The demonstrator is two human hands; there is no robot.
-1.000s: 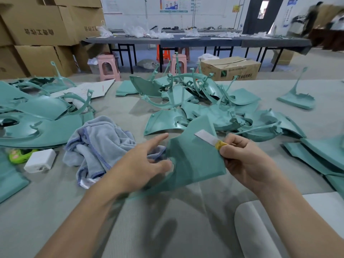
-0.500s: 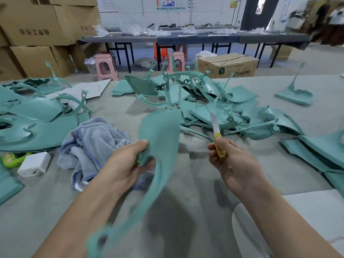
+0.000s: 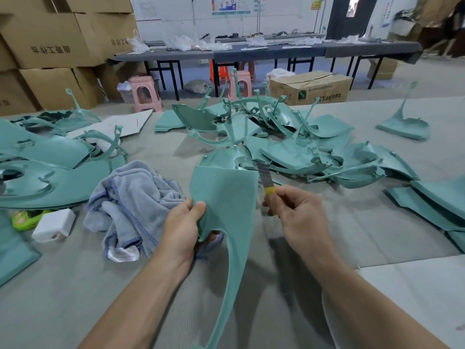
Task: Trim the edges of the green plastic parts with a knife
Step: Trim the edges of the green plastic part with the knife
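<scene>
My left hand [image 3: 185, 225] grips a green plastic part [image 3: 226, 197] by its left edge and holds it upright above the table, broad face towards me. Its long curved tail runs down to the bottom of the view. My right hand [image 3: 297, 212] is closed around a yellow-handled knife [image 3: 266, 178]. The segmented blade points up and lies along the part's right edge. A heap of green plastic parts [image 3: 289, 147] lies behind.
A crumpled grey-blue towel [image 3: 136, 200] lies left of my left hand. More green parts [image 3: 50, 167] cover the left side and stacked ones [image 3: 437, 202] lie at the right. A white box [image 3: 54, 225] and a green object [image 3: 24, 219] sit front left. Cardboard boxes stand behind.
My left hand has turned the part so its broad face is towards me. My right hand has brought the knife blade in against the part's right edge.
</scene>
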